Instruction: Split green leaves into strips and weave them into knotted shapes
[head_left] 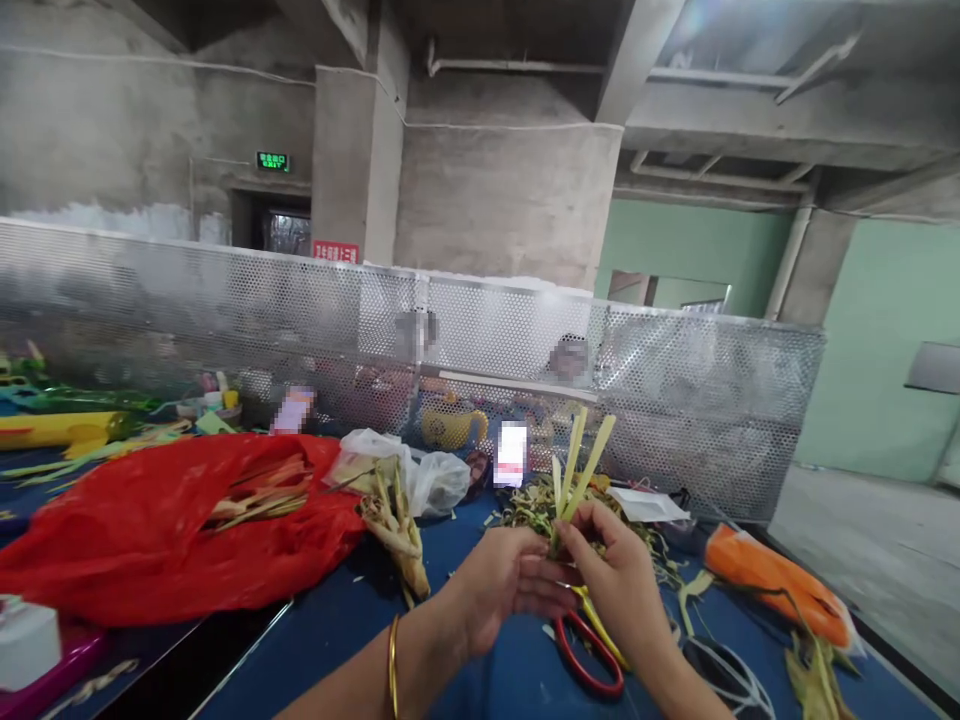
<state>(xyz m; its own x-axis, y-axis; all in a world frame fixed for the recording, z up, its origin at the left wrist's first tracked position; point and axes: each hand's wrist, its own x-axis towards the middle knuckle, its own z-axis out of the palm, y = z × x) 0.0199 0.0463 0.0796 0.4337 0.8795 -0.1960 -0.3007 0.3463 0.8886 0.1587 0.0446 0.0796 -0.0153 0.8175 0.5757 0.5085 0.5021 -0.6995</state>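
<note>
Strips of pale green leaf [589, 465] are standing upright, fanning slightly apart, well to the right of the red plastic bag [165, 540]. The person's right hand [611, 560] is pinching them low down between thumb and fingers. The left hand [517, 580], between that hand and the red bag, is curving its half-bent fingers beside the strips' lower ends; whether it is gripping them too, one cannot tell. A gold bangle [393, 665] is circling the left wrist.

Below the hands, also right of the red bag, a red loop handle [616, 688] and a yellow handle [604, 628] are showing on the blue desk [480, 690], their other ends being hidden. Behind the hands, on that same side of the bag, a heap of shredded leaf scraps [527, 505] is spreading. A bundle of dried stalks [401, 535] is lying just beside the red bag's right edge, with a clear plastic bag [439, 483] resting behind it. Farther right of the red bag, past the hands, a white paper [649, 505] and an orange packet [780, 585] are lying. Dry strips are filling the red bag's opening. Beyond the red bag, a perforated metal screen [697, 390] is running across, and two people are sitting or standing behind it, partly hidden.
</note>
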